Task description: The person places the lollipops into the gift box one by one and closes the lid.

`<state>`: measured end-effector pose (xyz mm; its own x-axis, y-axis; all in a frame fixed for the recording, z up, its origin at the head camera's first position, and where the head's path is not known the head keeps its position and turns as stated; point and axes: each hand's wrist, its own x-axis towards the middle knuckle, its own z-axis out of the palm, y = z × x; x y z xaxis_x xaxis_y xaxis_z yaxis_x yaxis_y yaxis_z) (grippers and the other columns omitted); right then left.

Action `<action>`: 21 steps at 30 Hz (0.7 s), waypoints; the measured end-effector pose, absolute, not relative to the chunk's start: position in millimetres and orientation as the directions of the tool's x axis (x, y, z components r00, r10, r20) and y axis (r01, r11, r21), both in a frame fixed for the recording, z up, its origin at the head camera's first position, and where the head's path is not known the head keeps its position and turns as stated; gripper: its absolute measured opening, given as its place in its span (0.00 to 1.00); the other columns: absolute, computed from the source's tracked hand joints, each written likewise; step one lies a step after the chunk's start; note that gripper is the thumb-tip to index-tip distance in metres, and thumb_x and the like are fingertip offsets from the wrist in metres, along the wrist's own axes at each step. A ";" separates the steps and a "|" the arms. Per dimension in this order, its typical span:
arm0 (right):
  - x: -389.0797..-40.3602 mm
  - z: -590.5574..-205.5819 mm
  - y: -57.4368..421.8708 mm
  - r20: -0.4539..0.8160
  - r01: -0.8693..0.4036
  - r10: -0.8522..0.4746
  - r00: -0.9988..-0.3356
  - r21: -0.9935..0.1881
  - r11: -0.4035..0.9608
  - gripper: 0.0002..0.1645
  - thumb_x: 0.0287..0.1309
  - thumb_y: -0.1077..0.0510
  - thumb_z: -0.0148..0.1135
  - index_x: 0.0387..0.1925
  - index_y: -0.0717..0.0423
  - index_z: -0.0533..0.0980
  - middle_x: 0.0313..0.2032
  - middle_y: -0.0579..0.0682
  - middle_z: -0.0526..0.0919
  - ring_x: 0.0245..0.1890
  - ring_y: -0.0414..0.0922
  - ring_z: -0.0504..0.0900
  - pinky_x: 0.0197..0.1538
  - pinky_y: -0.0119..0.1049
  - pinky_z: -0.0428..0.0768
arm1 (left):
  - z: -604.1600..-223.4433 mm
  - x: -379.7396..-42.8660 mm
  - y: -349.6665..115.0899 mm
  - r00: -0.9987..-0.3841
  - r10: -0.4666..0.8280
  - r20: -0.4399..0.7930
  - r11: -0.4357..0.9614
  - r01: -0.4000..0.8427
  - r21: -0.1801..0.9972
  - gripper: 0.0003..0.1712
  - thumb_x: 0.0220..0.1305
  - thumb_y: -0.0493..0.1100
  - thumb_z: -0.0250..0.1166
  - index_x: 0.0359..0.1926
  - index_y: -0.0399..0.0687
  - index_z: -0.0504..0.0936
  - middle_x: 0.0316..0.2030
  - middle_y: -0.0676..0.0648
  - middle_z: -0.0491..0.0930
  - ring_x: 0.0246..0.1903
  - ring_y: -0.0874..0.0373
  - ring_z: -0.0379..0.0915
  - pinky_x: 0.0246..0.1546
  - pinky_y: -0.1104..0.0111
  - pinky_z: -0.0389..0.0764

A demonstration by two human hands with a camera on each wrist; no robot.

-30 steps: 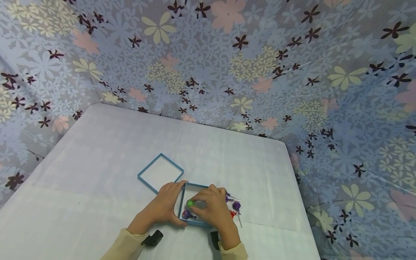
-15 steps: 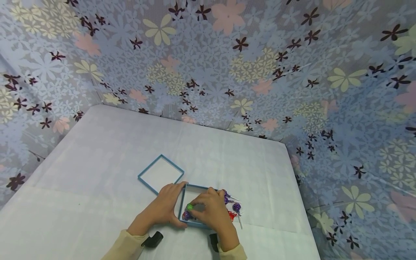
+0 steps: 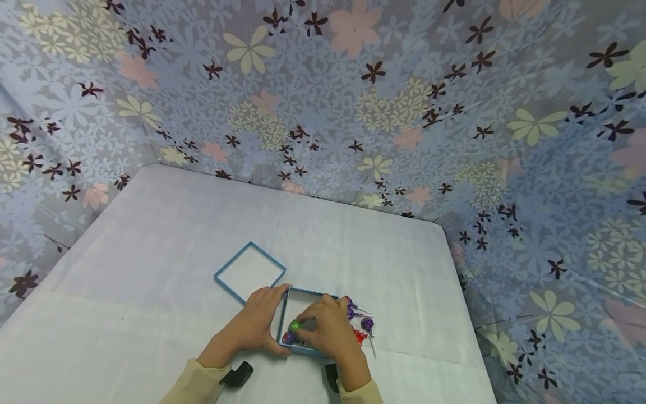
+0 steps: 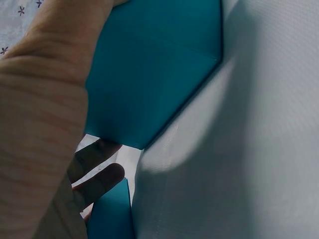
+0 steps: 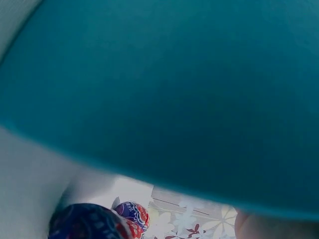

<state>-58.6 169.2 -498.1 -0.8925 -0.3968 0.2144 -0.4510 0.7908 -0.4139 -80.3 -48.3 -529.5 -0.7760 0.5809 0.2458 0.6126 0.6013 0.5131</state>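
Observation:
My left hand spans the left side of a blue box with a white inside, thumb at the front corner and fingers at the far one. In the left wrist view the box's teal outer wall lies beside the wrist. Between thumb and forefinger, my right hand pinches a green-wrapped lollipop low inside the box; its stick is hidden by the hand. A purple-and-red lollipop lies right beside it in the near left corner. The box wall fills most of the right wrist view.
A blue-edged white lid lies behind the left hand. Right of the box are a purple lollipop, further purple ones and a red wrapper. Wrapped lollipop heads show below the wall in the right wrist view. Floral cloth hangs behind the table.
The right hand has lowered the green lollipop slightly towards the near left corner, close against the purple-and-red one. The left hand stays on the box.

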 end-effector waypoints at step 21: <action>-59.2 -498.3 167.3 0.175 -0.426 -0.388 -0.905 -0.391 0.816 0.10 0.39 0.43 0.83 0.27 0.35 0.89 0.30 0.29 0.87 0.29 0.32 0.62 0.42 0.39 0.55 | -531.5 -80.1 -48.0 -0.771 0.573 0.279 0.589 0.624 0.514 0.79 0.25 0.73 0.81 0.74 0.37 0.58 0.58 0.45 0.74 0.54 0.52 0.69 0.64 0.47 0.68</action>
<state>-59.2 167.3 -498.3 -0.9047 -0.3883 0.1754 -0.4260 0.8158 -0.3911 -80.1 -48.0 -531.5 -0.7705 0.5730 0.2792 0.6239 0.5885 0.5142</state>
